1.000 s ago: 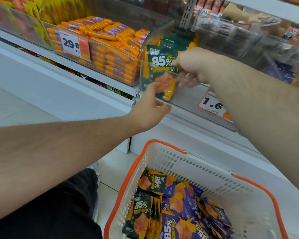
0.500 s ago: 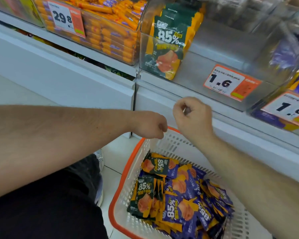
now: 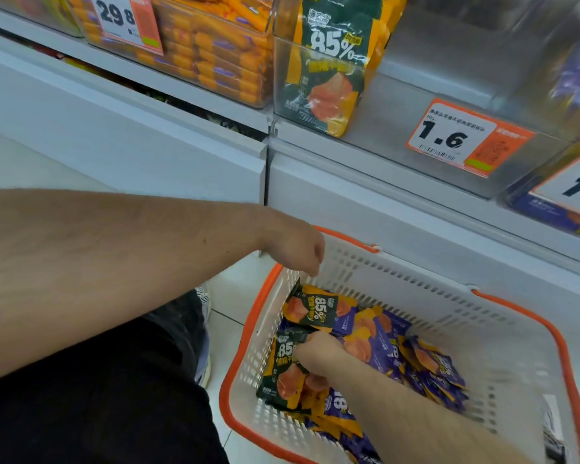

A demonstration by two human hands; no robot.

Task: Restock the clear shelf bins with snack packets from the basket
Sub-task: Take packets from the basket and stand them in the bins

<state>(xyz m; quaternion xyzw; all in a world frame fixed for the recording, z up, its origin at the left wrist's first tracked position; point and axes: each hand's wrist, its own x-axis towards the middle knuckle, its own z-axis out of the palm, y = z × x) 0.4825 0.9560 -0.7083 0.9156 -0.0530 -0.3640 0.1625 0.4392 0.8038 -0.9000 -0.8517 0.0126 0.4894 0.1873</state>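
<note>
A white basket with an orange rim [image 3: 513, 356] sits on the floor below the shelf and holds several green and purple snack packets. My right hand [image 3: 318, 354] is down in the basket, its fingers closed on a green "85%" packet [image 3: 283, 373] at the left side. My left hand [image 3: 297, 251] hovers over the basket's far left corner, loosely curled, holding nothing. Another green packet [image 3: 312, 308] leans against the basket's left wall. Above, a clear bin [image 3: 392, 139] holds upright green packets [image 3: 332, 68] at its left end.
Left of that bin, another clear bin is full of orange packets [image 3: 215, 55] behind a "29.8" tag [image 3: 124, 20]. A "1.6" price tag [image 3: 466, 137] hangs on the green packets' bin. Purple packets [image 3: 426, 366] fill the basket's middle. My dark trouser leg [image 3: 98, 396] is at the lower left.
Both hands came down from the clear bin to the basket. My right hand has reached in and closed on a green packet; my left hand stopped above the rim. The view tilted down.
</note>
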